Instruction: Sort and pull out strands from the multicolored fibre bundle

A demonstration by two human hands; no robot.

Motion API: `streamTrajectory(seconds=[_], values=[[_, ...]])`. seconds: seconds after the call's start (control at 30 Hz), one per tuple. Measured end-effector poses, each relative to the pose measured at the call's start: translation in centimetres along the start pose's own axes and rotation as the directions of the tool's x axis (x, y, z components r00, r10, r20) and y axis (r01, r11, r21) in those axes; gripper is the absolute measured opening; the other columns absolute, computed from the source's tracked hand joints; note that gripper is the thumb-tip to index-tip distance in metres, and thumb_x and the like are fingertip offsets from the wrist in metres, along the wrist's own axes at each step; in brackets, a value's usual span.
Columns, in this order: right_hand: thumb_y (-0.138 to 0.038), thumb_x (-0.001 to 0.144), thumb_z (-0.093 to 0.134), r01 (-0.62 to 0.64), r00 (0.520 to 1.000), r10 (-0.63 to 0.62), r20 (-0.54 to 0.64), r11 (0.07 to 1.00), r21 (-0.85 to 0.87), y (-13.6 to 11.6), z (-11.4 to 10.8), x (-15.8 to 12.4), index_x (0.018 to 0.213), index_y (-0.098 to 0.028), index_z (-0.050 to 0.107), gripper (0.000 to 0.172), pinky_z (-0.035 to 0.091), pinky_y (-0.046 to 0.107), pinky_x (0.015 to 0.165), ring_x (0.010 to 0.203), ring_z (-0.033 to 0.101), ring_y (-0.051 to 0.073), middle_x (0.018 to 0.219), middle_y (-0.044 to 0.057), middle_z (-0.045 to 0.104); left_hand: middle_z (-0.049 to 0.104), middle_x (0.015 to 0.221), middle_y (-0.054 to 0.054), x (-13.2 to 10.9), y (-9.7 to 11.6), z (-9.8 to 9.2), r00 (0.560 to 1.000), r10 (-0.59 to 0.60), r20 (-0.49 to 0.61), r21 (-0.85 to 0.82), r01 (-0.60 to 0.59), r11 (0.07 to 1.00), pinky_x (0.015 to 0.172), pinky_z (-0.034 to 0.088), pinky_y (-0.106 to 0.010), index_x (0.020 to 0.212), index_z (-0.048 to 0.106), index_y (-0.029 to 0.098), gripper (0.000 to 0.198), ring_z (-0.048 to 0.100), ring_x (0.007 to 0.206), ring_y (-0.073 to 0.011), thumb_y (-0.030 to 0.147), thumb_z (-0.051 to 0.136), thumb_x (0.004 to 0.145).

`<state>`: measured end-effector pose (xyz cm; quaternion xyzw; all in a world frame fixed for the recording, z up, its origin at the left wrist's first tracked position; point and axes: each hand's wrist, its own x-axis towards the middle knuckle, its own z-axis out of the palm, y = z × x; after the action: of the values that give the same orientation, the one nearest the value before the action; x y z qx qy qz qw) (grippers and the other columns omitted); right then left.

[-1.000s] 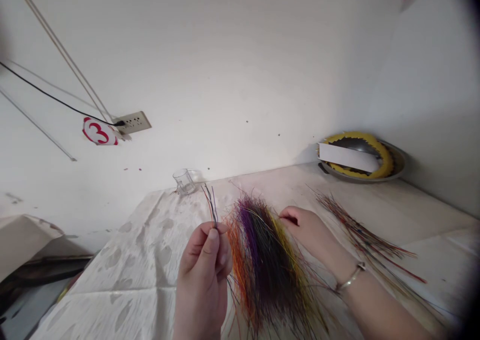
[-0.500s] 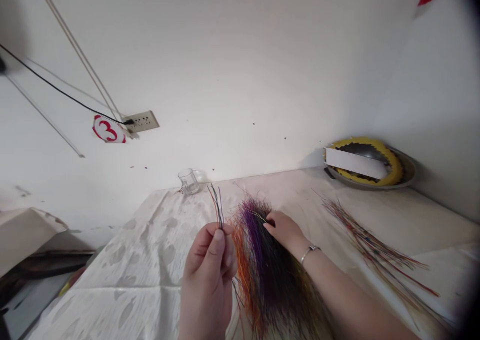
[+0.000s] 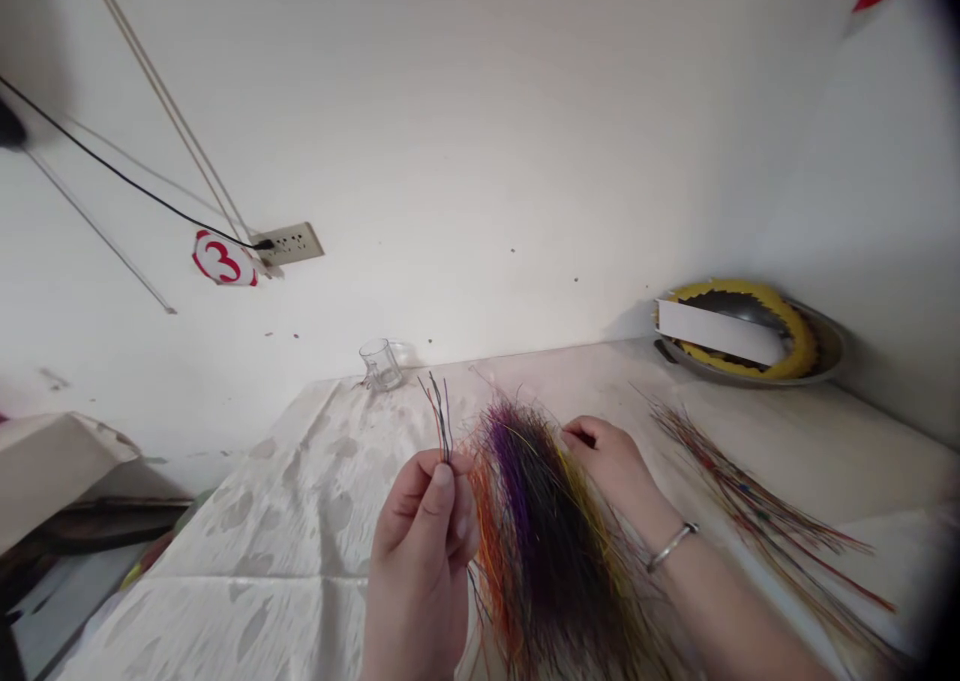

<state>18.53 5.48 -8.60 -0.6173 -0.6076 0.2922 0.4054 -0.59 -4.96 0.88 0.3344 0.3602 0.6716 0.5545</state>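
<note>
My left hand [image 3: 424, 551] is closed in a pinch around a small bunch of thin coloured strands [image 3: 442, 421], orange, dark and blue, whose tips point upward. Beside it on the table lies a thick pile of fine wire-like strands [image 3: 551, 531], orange, purple, black and yellow from left to right. My right hand [image 3: 619, 466], with a metal bracelet on the wrist, is at the upper right edge of this pile. Its thumb and forefinger are pressed together near the yellow strands; anything between them is too fine to make out.
Another loose bundle of strands [image 3: 750, 496] lies to the right. A glass mug [image 3: 382, 364] stands by the wall, and a metal basin [image 3: 829, 346] with a yellow-edged ring and white card sits at back right. A socket strip [image 3: 292, 245] is on the wall.
My right hand has moved right, from the dark strands to the yellow edge of the pile. My left hand keeps its bunch and has barely moved.
</note>
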Motion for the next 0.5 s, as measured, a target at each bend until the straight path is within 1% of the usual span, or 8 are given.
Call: streamTrajectory(seconds=[0.1, 0.17, 0.23, 0.3, 0.37, 0.5], values=[[-0.028, 0.084, 0.056, 0.006, 0.999, 0.001, -0.035, 0.981, 0.196, -2.0, -1.6, -1.3, 0.076, -0.019, 0.063, 0.014, 0.042, 0.030, 0.069, 0.073, 0.056, 0.018, 0.073, 0.001, 0.062, 0.037, 0.053, 0.006, 0.0, -0.2, 0.1, 1.000, -0.008, 0.002, 0.014, 0.008, 1.000, 0.041, 0.020, -0.016, 0.077, 0.064, 0.015, 0.015, 0.026, 0.047, -0.0051, 0.029, 0.066, 0.083], [-0.034, 0.082, 0.055, 0.011, 1.000, -0.010, -0.003, 0.944, 0.329, -3.3, -2.5, -2.3, 0.073, -0.019, 0.061, 0.018, 0.039, 0.027, 0.060, 0.063, 0.051, 0.016, 0.063, -0.002, 0.054, 0.038, 0.053, 0.006, 0.0, -0.3, 0.2, 1.000, -0.008, 0.006, 0.019, 0.008, 1.000, 0.041, 0.020, -0.016, 0.076, 0.064, 0.015, 0.016, 0.026, 0.047, -0.0053, 0.029, 0.066, 0.082], [-0.038, 0.080, 0.056, 0.003, 0.998, -0.030, 0.054, 0.894, 0.449, -4.2, -3.2, -3.3, 0.070, -0.019, 0.058, 0.022, 0.037, 0.026, 0.055, 0.057, 0.045, 0.014, 0.057, -0.004, 0.048, 0.038, 0.053, 0.006, -0.1, -0.4, 0.3, 1.000, -0.016, 0.008, 0.024, 0.016, 1.000, 0.041, 0.021, -0.015, 0.075, 0.063, 0.015, 0.017, 0.027, 0.048, -0.0055, 0.030, 0.067, 0.082], [-0.041, 0.079, 0.058, -0.021, 0.994, -0.042, 0.103, 0.838, 0.546, -4.8, -3.6, -4.1, 0.070, -0.019, 0.058, 0.024, 0.037, 0.024, 0.052, 0.055, 0.043, 0.012, 0.058, -0.004, 0.047, 0.038, 0.053, 0.006, -0.1, -0.6, 0.5, 0.999, -0.031, 0.010, 0.032, 0.031, 0.999, 0.042, 0.022, -0.015, 0.074, 0.063, 0.015, 0.018, 0.028, 0.048, -0.0055, 0.031, 0.068, 0.081], [-0.043, 0.078, 0.059, -0.051, 0.990, -0.043, 0.136, 0.788, 0.614, -5.1, -3.9, -4.8, 0.073, -0.018, 0.058, 0.025, 0.037, 0.024, 0.051, 0.055, 0.043, 0.012, 0.061, -0.003, 0.049, 0.039, 0.053, 0.006, -0.1, -0.7, 0.8, 0.999, -0.047, 0.020, 0.044, 0.046, 0.998, 0.041, 0.021, -0.015, 0.074, 0.063, 0.014, 0.019, 0.028, 0.048, -0.0052, 0.031, 0.070, 0.079], [-0.038, 0.079, 0.061, -0.101, 0.979, -0.053, 0.199, 0.718, 0.689, -5.5, -4.0, -5.9, 0.072, -0.018, 0.058, 0.022, 0.036, 0.023, 0.052, 0.056, 0.043, 0.011, 0.064, -0.002, 0.052, 0.038, 0.051, 0.007, -0.2, -0.8, 1.2, 0.996, -0.074, 0.058, 0.079, 0.069, 0.994, 0.041, 0.019, -0.016, 0.077, 0.065, 0.014, 0.020, 0.026, 0.046, -0.0049, 0.033, 0.071, 0.077]])
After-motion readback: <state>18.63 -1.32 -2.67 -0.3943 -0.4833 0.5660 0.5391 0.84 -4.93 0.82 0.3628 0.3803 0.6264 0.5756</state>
